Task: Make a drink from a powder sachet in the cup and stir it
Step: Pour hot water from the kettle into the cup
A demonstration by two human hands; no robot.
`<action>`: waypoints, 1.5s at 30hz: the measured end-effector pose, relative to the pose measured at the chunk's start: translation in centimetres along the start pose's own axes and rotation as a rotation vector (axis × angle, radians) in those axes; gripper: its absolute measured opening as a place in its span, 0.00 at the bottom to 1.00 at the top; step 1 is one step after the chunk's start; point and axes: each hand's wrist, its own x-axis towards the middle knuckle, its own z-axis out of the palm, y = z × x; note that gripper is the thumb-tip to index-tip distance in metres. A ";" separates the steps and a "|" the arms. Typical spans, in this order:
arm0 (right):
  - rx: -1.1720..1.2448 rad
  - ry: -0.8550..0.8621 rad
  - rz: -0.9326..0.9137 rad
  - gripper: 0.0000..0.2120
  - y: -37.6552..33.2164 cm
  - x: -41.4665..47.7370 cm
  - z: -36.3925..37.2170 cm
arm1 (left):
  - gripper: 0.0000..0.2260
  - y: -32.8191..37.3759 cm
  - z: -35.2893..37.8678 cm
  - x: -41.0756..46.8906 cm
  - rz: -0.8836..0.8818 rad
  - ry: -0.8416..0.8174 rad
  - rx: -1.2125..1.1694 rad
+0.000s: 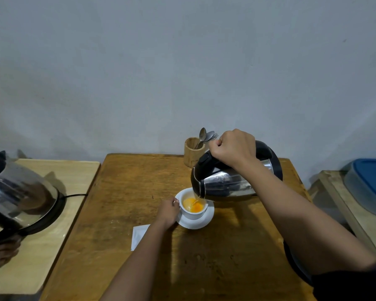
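Observation:
A white cup [193, 213] stands on a white saucer [204, 221] in the middle of the brown wooden table [126, 192]. Orange liquid shows inside the cup. My left hand [168, 210] grips the cup's handle on its left side. My right hand [232, 147] holds the black handle of a steel kettle [226, 183], tilted with its spout over the cup, and a thin stream runs into the cup. A white sachet [138, 235] lies flat on the table, partly under my left forearm.
A wooden holder [192, 152] with spoons and forks stands at the table's back edge. On a lighter side table at left sits a second steel kettle [20, 192] on a black base with a cord. A blue-lidded container [369, 185] rests on a surface at right.

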 end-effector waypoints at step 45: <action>-0.063 -0.005 -0.097 0.20 -1.0 0.4 -1.0 | 0.15 0.5 0.2 -0.6 -0.021 0.107 0.067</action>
